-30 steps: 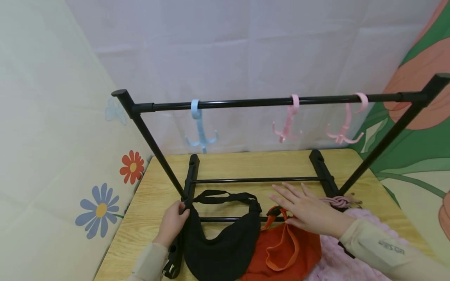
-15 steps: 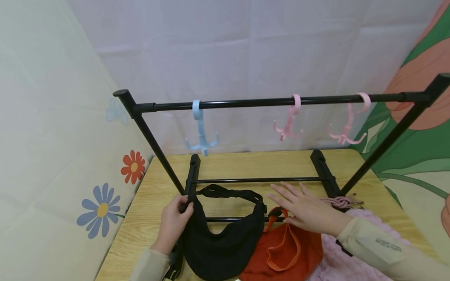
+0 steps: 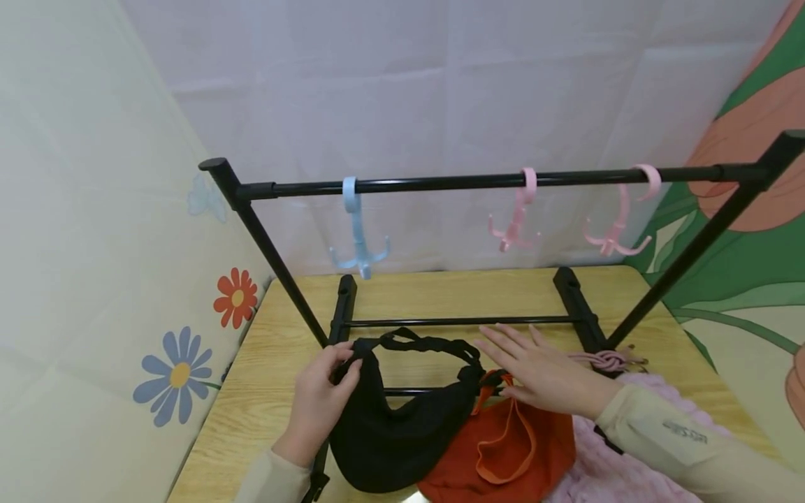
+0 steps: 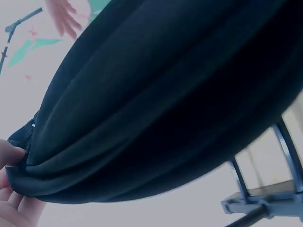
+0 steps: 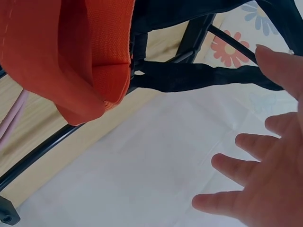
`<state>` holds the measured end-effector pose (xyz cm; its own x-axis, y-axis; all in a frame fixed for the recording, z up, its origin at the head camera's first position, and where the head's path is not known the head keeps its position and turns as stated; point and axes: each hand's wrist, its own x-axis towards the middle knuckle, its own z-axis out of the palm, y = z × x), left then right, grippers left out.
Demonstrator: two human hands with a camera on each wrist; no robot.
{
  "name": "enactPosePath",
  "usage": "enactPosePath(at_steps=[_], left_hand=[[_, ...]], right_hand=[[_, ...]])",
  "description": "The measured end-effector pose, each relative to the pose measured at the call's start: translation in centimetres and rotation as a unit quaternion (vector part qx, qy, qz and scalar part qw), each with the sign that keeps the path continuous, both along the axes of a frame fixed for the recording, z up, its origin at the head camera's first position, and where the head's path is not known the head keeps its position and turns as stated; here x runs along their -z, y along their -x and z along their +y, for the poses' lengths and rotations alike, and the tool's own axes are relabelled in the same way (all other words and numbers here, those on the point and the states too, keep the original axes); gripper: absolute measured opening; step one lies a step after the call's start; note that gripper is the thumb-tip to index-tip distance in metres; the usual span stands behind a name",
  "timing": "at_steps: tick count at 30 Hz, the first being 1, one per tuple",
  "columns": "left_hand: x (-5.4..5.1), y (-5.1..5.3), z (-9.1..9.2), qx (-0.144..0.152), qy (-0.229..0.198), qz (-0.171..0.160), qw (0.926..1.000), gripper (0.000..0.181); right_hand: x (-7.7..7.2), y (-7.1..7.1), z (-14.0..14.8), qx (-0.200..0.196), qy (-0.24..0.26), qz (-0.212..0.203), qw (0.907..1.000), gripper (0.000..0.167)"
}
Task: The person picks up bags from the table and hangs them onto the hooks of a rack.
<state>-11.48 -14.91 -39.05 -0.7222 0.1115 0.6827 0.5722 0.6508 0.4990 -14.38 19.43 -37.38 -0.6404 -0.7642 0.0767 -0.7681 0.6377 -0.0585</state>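
In the head view my left hand (image 3: 322, 398) pinches the upper left corner of a black crescent-shaped bag (image 3: 402, 440), where its strap (image 3: 434, 344) begins. The left wrist view shows the thumb and fingers gripping that black cloth (image 4: 142, 118), which fills most of the picture. My right hand (image 3: 544, 370) hovers with fingers spread near an orange bag (image 3: 503, 447). In the right wrist view the same straight fingers (image 5: 232, 168) hold nothing, and the orange bag (image 5: 94, 52) lies apart from them. The black bag partly overlaps the orange one.
A black rack spans the table (image 3: 251, 391); its top bar (image 3: 440, 183) carries a blue hook (image 3: 360, 230) and two pink hooks (image 3: 517, 216). A fluffy pink bag (image 3: 604, 461) lies at the right. A white cloth (image 3: 402, 84) hangs behind.
My left hand has moved up and to the right, lifting the black bag's corner and shifting the bag rightward. The right hand has barely moved.
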Motion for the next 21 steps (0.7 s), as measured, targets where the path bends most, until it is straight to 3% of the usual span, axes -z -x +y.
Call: enactPosePath(at_steps=[6, 11, 16, 19, 21], left_hand=[[-1.3, -0.5, 0.7, 0.049, 0.007, 0.044, 0.9978, 0.032], [-2.1, -0.9, 1.2, 0.092, 0.007, 0.092, 0.9914, 0.037], [-2.6, -1.1, 1.5, 0.124, 0.015, 0.116, 0.9854, 0.005], [-2.7, -1.2, 1.4, 0.128, 0.014, 0.11, 0.9855, 0.028], [-2.7, -1.2, 1.4, 0.133, 0.015, 0.11, 0.985, 0.031]], right_hand=[[0.0, -0.1, -0.4, 0.007, 0.016, 0.0, 0.9998, 0.084], [0.0, -0.2, -0.6, 0.005, 0.037, -0.013, 0.9992, 0.087], [0.0, -0.3, -0.7, 0.005, 0.045, -0.025, 0.9987, 0.09], [0.1, -0.3, -0.7, 0.003, 0.049, -0.026, 0.9985, 0.091], [0.1, -0.3, -0.8, 0.002, 0.054, -0.027, 0.9982, 0.091]])
